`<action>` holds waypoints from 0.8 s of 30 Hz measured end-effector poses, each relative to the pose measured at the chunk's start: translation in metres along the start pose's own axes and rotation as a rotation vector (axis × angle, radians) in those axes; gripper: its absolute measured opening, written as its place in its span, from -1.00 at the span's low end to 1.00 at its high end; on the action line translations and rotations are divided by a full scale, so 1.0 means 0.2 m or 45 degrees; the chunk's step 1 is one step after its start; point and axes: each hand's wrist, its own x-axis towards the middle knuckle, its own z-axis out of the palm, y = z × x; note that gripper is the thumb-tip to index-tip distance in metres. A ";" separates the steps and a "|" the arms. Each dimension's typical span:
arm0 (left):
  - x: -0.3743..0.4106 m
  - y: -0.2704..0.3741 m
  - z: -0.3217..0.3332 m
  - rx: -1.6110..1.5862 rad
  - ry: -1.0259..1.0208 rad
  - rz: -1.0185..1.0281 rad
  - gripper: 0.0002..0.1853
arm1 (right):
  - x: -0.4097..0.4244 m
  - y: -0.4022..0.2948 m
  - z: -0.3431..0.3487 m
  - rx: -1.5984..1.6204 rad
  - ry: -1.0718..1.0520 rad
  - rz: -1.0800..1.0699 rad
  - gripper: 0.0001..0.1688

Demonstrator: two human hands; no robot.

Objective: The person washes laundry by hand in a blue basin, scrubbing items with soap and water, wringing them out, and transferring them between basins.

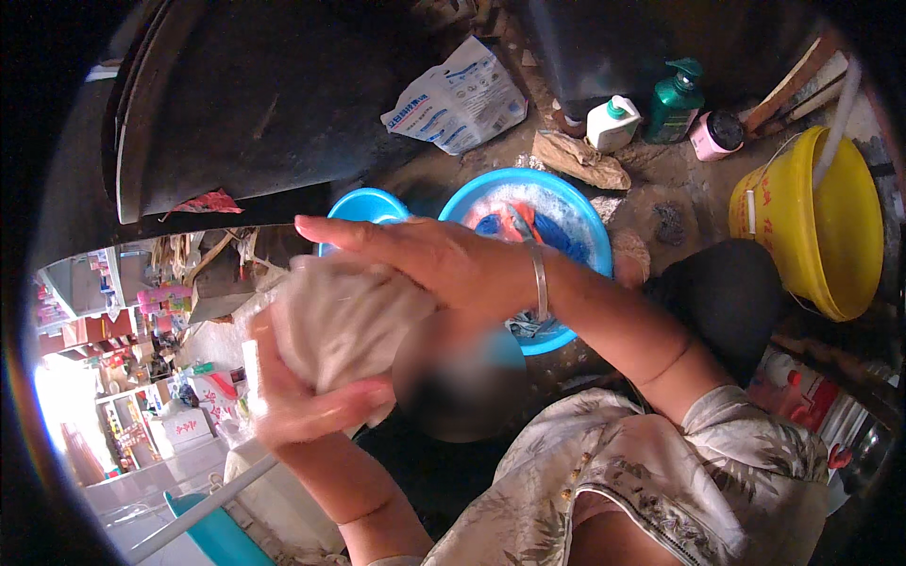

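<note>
A beige-grey cloth, motion-blurred, is stretched between my two hands. My left hand grips its lower left side, with the thumb on the near side and the fingers behind. Across the cloth's upper edge lies my right hand, wearing a bangle; its fingers are partly hidden. Behind my right wrist stands a blue basin with suds and red and blue fabric in it. A smaller blue basin is partly covered by my right hand. A round blurred patch hides the area beside the cloth.
A yellow bucket stands at right. Behind the basin are a white pump bottle, a green pump bottle, a pink jar and a printed plastic bag. A dark panel rises at upper left. Stocked shelves are farther left.
</note>
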 end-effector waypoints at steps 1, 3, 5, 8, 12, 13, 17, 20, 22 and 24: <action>0.03 -0.11 -0.05 0.178 -0.098 -0.046 -0.18 | -0.02 0.04 -0.03 -0.105 -0.087 0.163 0.12; 0.09 -0.22 -0.07 0.647 -0.188 -0.213 -0.39 | -0.10 0.16 -0.03 -0.281 -0.268 0.483 0.09; 0.20 -0.50 -0.06 0.822 -0.135 0.041 -0.34 | -0.27 0.36 -0.07 -0.415 0.015 0.538 0.05; 0.29 -0.89 -0.03 0.884 0.048 -0.087 -0.35 | -0.46 0.56 -0.05 -0.878 -0.080 0.778 0.01; 0.31 -1.49 0.04 1.264 -0.008 -0.104 -0.03 | -0.79 0.84 -0.02 -1.410 -0.504 1.034 -0.09; 0.33 -1.54 0.12 1.410 -0.090 -0.142 0.04 | -0.94 0.92 -0.06 -1.569 -0.571 1.019 -0.13; 0.24 -1.99 0.21 1.369 -0.219 -0.340 0.01 | -1.20 1.04 0.04 -1.742 -0.941 1.176 -0.29; 0.31 -2.10 0.27 1.329 -0.295 -0.543 -0.03 | -1.27 1.18 0.06 -1.649 -1.072 1.325 -0.22; 0.36 -2.24 0.33 1.202 -0.328 -0.512 -0.07 | -1.33 1.24 0.02 -1.744 -1.199 1.366 -0.17; 0.27 -2.43 0.17 1.409 -0.419 -0.530 -0.11 | -1.14 1.28 0.10 -1.311 -1.231 1.581 -0.20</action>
